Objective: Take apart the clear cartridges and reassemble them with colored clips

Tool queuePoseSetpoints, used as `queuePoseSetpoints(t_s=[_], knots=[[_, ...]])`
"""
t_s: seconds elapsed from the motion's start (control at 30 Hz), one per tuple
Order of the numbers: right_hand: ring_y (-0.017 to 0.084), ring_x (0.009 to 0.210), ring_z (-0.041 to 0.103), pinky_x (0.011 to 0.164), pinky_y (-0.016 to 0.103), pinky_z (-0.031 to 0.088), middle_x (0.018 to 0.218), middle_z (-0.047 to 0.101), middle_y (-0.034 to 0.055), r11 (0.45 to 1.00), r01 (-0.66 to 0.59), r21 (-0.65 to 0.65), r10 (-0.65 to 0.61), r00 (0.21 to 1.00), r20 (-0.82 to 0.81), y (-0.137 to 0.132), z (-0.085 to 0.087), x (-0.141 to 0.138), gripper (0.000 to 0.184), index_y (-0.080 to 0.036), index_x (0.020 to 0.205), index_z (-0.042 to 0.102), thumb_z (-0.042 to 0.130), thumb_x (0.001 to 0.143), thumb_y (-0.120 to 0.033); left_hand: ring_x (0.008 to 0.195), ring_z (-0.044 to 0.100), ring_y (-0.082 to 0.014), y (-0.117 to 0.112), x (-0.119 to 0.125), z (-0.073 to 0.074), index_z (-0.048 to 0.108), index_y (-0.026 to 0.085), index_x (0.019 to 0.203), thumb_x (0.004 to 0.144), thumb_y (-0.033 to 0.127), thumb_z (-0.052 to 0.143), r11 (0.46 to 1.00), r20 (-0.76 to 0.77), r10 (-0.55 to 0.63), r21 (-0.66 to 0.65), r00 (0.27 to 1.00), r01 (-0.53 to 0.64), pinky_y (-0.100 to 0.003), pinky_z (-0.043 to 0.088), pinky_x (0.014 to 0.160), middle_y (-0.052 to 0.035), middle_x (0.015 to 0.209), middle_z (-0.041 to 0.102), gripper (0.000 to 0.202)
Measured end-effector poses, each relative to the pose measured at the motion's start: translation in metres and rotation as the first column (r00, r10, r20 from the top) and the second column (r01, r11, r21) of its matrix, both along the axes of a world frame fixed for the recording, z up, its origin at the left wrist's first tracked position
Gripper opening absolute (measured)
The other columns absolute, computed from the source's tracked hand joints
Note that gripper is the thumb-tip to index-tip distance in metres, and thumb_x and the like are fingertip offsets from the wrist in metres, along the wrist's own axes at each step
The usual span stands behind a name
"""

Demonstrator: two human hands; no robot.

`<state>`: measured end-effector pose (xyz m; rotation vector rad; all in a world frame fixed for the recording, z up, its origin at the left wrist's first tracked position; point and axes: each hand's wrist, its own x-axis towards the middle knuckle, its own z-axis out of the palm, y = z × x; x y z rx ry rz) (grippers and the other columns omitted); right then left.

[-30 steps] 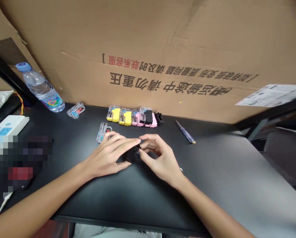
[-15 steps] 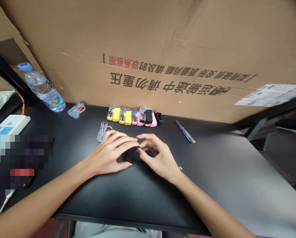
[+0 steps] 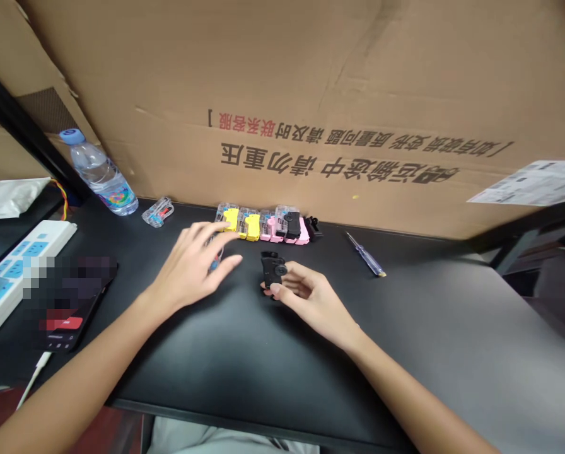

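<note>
My right hand [image 3: 308,293] pinches a small black plastic casing with a round dial [image 3: 272,270] between thumb and fingers, just above the black desk. My left hand [image 3: 195,265] is open, fingers spread and holding nothing that I can see. Beneath its fingers a clear plastic part with blue bits [image 3: 215,260] lies mostly hidden. Behind the hands is a row of clear casings with coloured pieces: yellow ones [image 3: 252,227], pink ones [image 3: 272,228] and a black one [image 3: 291,224]. A loose black part [image 3: 313,227] ends the row on the right.
A screwdriver [image 3: 365,253] lies to the right. At the back left are another clear plastic part [image 3: 158,212] and a water bottle [image 3: 103,173]. A phone [image 3: 77,315] and a white power strip [image 3: 31,249] lie at the left. A cardboard sheet [image 3: 311,75] stands behind the desk.
My left hand has let go of the black casing and moved up and left to the clear part. My right hand now holds the casing alone, turned more upright.
</note>
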<state>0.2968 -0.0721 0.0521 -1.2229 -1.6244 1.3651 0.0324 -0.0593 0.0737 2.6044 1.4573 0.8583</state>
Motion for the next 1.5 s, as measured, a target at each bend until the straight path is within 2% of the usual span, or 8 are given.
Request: queuePoseSetpoints(t_s=[0.23,0.47,0.63,0.8,0.97,1.1,1.33,1.5], knots=[[0.017,0.069,0.064,0.068,0.032,0.058,0.079,0.059,-0.0009,0.997,0.068,0.038,-0.067,0.997,-0.026,0.002,0.0,0.003,0.043,-0.022,0.102,0.068,0.083,0.085,-0.058,0.124,0.061,-0.034,0.016,-0.044,-0.001,0.057,0.022,0.148,0.098,0.066,0.061,0.958,-0.211,0.01,-0.278,0.977,-0.07,-0.051,0.049,0.108,-0.0134,0.145,0.06,0.066],[0.016,0.07,0.065,0.067,0.032,0.059,0.094,0.064,0.003,0.98,0.11,0.163,-0.109,0.994,-0.017,0.001,-0.002,0.002,0.037,-0.023,0.103,0.07,0.082,0.087,-0.054,0.115,0.063,-0.037,0.012,-0.04,-0.004,0.057,0.024,0.132,0.084,0.076,0.073,0.91,-0.153,0.069,-0.395,0.986,-0.125,-0.051,0.051,0.098,-0.0117,0.134,0.064,0.073],[0.019,0.072,0.068,0.073,0.035,0.06,0.084,0.069,0.0023,0.968,0.06,0.245,-0.081,0.994,0.076,0.001,-0.007,0.002,0.032,-0.023,0.112,0.071,0.078,0.091,-0.047,0.126,0.061,-0.0383,0.012,-0.034,-0.005,0.046,0.026,0.145,0.077,0.068,0.084,0.9,-0.04,0.034,-0.433,0.999,-0.047,-0.051,0.05,0.105,-0.0115,0.138,0.062,0.089],[0.02,0.075,0.07,0.074,0.036,0.06,0.088,0.072,0.0035,0.956,0.0,0.294,-0.049,0.986,0.158,0.006,-0.013,0.007,0.03,-0.023,0.115,0.071,0.076,0.091,-0.041,0.106,0.069,-0.0246,0.008,-0.02,0.0,0.052,0.03,0.143,0.083,0.05,0.086,0.913,0.122,-0.016,-0.403,0.992,0.065,-0.04,0.056,0.097,-0.0065,0.138,0.055,0.072],[0.022,0.082,0.071,0.078,0.038,0.06,0.096,0.076,0.0049,0.943,-0.104,0.317,0.02,0.967,0.256,0.011,-0.016,0.012,0.024,-0.024,0.113,0.072,0.074,0.092,-0.036,0.102,0.068,-0.0211,0.002,-0.004,-0.005,0.066,0.027,0.123,0.089,0.038,0.083,0.929,0.201,-0.127,-0.319,0.971,0.187,-0.033,0.056,0.092,-0.0043,0.12,0.059,0.04],[0.022,0.081,0.071,0.079,0.039,0.06,0.097,0.076,0.0056,0.963,-0.098,0.251,0.038,0.972,0.234,0.012,-0.016,0.013,0.025,-0.023,0.111,0.071,0.074,0.092,-0.039,0.1,0.069,-0.0204,-0.001,0.001,-0.008,0.063,0.026,0.119,0.095,0.031,0.075,0.907,0.202,-0.177,-0.346,0.963,0.239,-0.031,0.054,0.089,-0.0037,0.118,0.066,0.027],[0.02,0.086,0.073,0.084,0.035,0.061,0.102,0.074,0.004,0.996,-0.03,-0.082,0.024,0.997,-0.079,0.009,-0.008,0.007,0.039,-0.023,0.097,0.06,0.086,0.083,-0.048,0.09,0.073,-0.0212,-0.004,0.0,-0.013,0.044,0.03,0.144,0.099,0.032,0.068,0.828,0.236,-0.13,-0.509,0.963,0.236,-0.033,0.054,0.084,-0.0045,0.122,0.072,0.051],[0.016,0.077,0.068,0.078,0.033,0.059,0.087,0.068,-0.0015,0.989,-0.024,-0.149,0.007,0.994,-0.11,0.005,-0.007,0.002,0.044,-0.023,0.088,0.054,0.089,0.08,-0.048,0.103,0.073,-0.0249,-0.003,0.0,-0.023,0.034,0.026,0.151,0.101,0.034,0.065,0.786,0.316,-0.094,-0.559,0.944,0.265,-0.038,0.054,0.095,-0.0075,0.115,0.072,0.06]])
